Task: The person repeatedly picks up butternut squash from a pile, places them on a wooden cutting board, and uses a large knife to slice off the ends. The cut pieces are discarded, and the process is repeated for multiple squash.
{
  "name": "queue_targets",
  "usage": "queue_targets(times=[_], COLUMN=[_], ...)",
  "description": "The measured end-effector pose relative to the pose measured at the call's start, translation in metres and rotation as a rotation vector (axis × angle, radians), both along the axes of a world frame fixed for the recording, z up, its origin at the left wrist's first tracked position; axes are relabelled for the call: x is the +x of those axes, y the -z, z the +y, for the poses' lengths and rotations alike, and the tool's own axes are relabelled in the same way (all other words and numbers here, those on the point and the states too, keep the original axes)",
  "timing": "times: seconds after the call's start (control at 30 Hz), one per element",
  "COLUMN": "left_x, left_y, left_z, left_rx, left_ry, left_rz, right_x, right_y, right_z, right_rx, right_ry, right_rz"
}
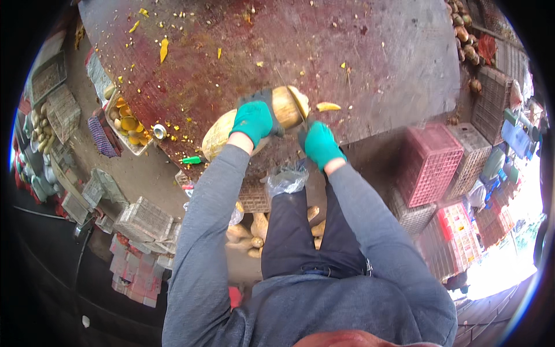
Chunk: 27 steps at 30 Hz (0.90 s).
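A long tan squash (pixel 220 130) lies slantwise on the stained table (pixel 403 60) before me. My left hand (pixel 255 119), in a green and dark work glove, grips it around the middle from above. In my gloved right hand (pixel 320 143) is the handle of a knife (pixel 296 100). Its long blade crosses the squash near the right end and seems to be in the flesh, with the end piece (pixel 300 98) on its far side. How deep the blade sits cannot be told. A curved yellow peel strip (pixel 328 106) rests just right of the squash.
Left of the table stands a crate (pixel 139 148) of orange squash pieces. A round metal tin (pixel 159 131) and a green-handled tool (pixel 191 160) lie near the table's left edge. Red plastic crates (pixel 429 162) are stacked at right. More squashes (pixel 260 225) lie on the floor around my legs.
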<state>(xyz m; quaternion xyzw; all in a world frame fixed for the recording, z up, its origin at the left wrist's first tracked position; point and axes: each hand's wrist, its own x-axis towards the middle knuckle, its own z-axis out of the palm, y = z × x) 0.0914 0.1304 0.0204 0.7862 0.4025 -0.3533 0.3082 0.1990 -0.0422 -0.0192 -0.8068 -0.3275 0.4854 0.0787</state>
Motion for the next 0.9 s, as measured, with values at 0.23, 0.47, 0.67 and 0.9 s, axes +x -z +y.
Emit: queue_targets(times=[0.23, 0.47, 0.67, 0.9], left_x=[-0.002, -0.06, -0.146, -0.153], left_y=[0.006, 0.034, 0.05, 0.038], left_z=[0.006, 0.049, 0.034, -0.004], left_rx=[-0.063, -0.243, -0.237, -0.227], left_ry=[-0.03, -0.928, -2.116, -2.348], left_rz=[0.001, -0.301, -0.52, -0.618], right_x=[-0.006, 0.004, -0.025, -0.065], right_y=[0.003, -0.058, -0.101, -0.118], right_z=[-0.007, -0.061, -0.083, -0.08], right_rx=[0.038, 0.034, 0.076, 0.024], right_ry=[0.092, 0.102, 0.274, 0.24], right_rz=[0.019, 0.049, 0.075, 0.049])
